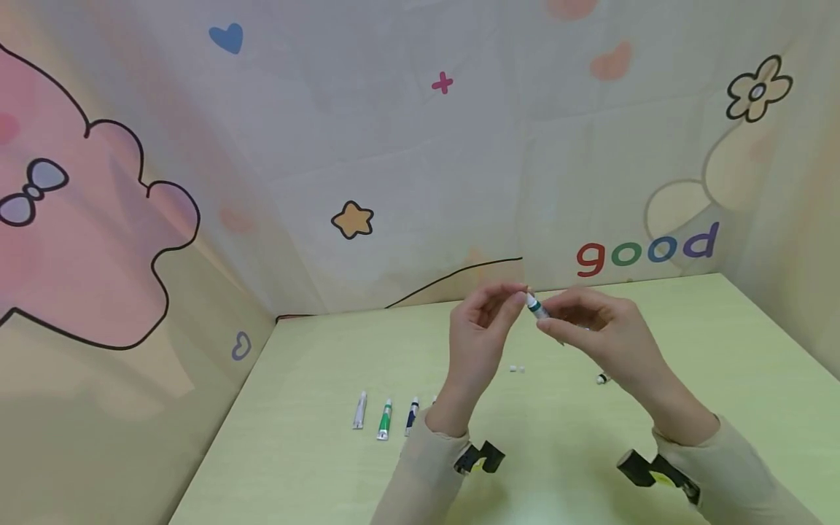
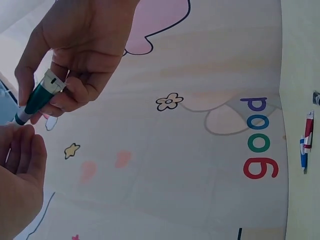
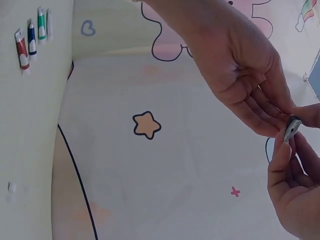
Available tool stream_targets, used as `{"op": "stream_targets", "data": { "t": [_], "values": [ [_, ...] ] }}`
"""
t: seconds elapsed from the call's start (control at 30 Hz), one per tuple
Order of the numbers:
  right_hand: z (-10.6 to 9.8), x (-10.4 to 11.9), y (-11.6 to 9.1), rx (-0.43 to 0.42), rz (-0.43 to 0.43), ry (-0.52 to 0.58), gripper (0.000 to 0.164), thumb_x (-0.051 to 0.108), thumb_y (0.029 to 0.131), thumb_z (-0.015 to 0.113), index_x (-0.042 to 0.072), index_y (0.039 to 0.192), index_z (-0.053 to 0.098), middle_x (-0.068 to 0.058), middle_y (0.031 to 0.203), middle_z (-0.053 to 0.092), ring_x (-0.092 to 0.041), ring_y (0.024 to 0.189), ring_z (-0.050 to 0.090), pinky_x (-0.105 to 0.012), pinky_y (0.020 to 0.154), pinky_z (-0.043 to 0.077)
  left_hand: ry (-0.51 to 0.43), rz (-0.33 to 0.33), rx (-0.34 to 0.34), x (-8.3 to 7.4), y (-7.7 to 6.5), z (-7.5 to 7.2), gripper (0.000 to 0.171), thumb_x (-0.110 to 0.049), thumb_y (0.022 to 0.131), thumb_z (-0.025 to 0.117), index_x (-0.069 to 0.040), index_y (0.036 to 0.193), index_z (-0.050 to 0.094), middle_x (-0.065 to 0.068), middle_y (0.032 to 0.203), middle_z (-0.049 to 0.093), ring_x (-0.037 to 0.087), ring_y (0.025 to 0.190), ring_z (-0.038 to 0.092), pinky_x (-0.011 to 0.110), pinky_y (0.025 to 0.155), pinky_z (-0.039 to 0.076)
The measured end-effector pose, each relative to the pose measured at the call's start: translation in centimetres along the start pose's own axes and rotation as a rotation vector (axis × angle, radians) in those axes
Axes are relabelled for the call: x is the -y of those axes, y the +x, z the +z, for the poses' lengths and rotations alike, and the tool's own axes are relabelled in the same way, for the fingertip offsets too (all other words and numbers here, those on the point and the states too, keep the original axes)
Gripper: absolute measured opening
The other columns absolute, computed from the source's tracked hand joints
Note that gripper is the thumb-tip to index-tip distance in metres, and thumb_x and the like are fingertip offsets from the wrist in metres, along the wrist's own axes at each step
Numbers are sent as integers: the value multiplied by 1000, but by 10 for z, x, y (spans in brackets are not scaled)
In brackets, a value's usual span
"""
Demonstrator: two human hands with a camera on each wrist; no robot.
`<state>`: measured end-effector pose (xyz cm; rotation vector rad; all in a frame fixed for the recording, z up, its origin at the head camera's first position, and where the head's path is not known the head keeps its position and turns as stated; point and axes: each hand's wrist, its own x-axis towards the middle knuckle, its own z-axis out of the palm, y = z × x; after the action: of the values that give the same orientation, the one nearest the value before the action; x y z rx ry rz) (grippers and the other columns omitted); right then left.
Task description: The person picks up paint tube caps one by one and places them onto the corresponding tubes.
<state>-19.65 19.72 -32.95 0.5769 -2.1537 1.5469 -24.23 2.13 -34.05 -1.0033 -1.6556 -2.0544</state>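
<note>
pale green table (image 1: 295,481), super cutesy backdrop (image 1: 426,160) behind it, big pink critter (image 1: 85,270) with a bow (image 1: 33,192) off left, orange star (image 1: 353,220), blue heart (image 1: 226,38), pink plus (image 1: 442,83), flower (image 1: 757,91) top right, multicolour "good" (image 1: 650,250) lower down

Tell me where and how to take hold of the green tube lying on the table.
Probably best pinched across mid-body from above: the green tube lies lengthwise, flat end towards the person, with gaps either side, beside the pale tube and dark blue tube, where fingertips could fit.
</note>
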Motion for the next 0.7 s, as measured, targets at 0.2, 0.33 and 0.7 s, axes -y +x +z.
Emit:
{"op": "stream_targets", "data": {
  "t": [0.2,0.33,0.7],
  "values": [
    [1,4,-3,42,39,38,16,7,92,74,5,107,73,1,97,72,-15,81,67,-24,72,54,1,27,61,-1,-3,-9,19,-5,99,64,9,111,65,30,108,66,16,100,68,39,95,53],
    [3,3,-6,-12,-64,-75,21,4,87,79,13,105,75,3,93,70,-13,78,62,-23,66,49,-38,10,105,-1,-2,-18,26,-10,99,65,11,114,65,32,114,65,19,107,68,43,98,51],
    [5,-6,-6,-87,-435,-330,31,-2,74,84,11,100,76,10,89,64,-2,74,58,-15,64,45,457,-136,221,-24,5,-37,23,-32,98,68,-10,105,73,-4,98,72,6,92,67,31,90,52]
  ]
}}
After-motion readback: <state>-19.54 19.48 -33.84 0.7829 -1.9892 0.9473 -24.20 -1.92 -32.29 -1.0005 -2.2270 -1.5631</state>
